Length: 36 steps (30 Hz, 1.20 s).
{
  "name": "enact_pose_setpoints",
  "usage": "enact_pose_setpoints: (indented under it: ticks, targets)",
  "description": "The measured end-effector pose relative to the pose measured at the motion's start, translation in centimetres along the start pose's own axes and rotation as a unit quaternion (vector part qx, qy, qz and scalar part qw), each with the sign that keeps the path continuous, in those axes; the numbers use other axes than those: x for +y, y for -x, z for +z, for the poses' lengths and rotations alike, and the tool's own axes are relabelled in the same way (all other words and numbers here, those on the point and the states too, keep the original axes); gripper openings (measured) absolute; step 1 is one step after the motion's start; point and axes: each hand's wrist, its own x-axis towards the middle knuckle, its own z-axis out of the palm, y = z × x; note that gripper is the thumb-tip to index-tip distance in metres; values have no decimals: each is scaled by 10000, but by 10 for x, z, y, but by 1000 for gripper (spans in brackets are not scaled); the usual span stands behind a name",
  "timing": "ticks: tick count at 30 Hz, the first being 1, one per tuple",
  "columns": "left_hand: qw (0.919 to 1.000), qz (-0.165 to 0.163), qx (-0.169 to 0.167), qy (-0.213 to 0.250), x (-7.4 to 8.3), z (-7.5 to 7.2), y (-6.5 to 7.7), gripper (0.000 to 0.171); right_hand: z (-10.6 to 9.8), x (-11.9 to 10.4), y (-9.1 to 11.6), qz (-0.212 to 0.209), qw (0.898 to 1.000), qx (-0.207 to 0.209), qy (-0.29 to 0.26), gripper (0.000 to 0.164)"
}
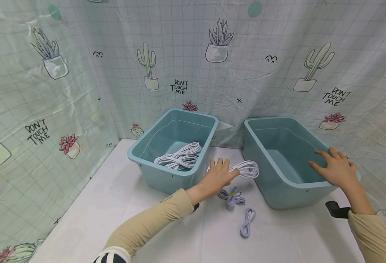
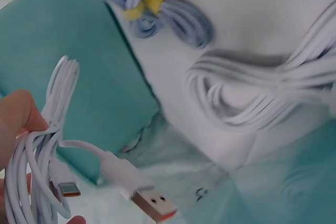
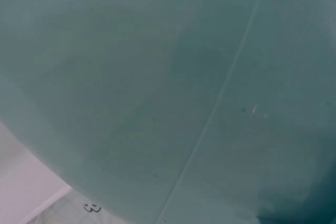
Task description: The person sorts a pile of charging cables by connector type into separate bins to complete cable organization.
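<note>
My left hand (image 1: 216, 176) reaches between two teal bins. In the left wrist view its thumb and fingers grip a coiled white USB cable (image 2: 65, 93), whose USB plug (image 2: 134, 184) sticks out to the side. Another coiled white cable (image 1: 249, 169) lies on the table just beyond that hand. Nearer lie lavender cables with a yellow tie (image 1: 232, 197) and a small lavender coil (image 1: 247, 223). My right hand (image 1: 337, 168) is at the right rim of the right bin (image 1: 298, 195), fingers spread over its inside. The right wrist view shows the bin's smooth wall (image 3: 131, 87).
The left bin (image 1: 166, 179) contains several coiled white cables (image 1: 181, 157). Both bins stand at the back of the white table (image 1: 166, 233). A curtain printed with cacti (image 1: 193, 73) hangs behind and beside the table.
</note>
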Motion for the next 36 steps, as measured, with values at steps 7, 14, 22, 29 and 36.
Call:
enact_pose_setpoints:
  ticks: [7, 14, 22, 29, 36]
  targets:
    - [9991, 31, 153, -403, -7, -16, -3, 31, 0, 0, 0, -24, 10000, -6, -5, 68]
    - [9995, -120, 158, -246, -18, -35, -5, 30, 0, -1, 1, -29, 10000, -22, -11, 69]
    - [9991, -419, 92, 53, -31, -53, -6, 30, 0, 0, 2, -27, 10000, 9, 7, 68]
    - [9979, -516, 60, 399, -45, -66, 1, 30, 0, -1, 2, -3, 10000, -20, 8, 69]
    - [9958, -581, 219, 672, -65, -74, 12, 27, 1, -1, 0, 27, 10000, 12, 13, 70]
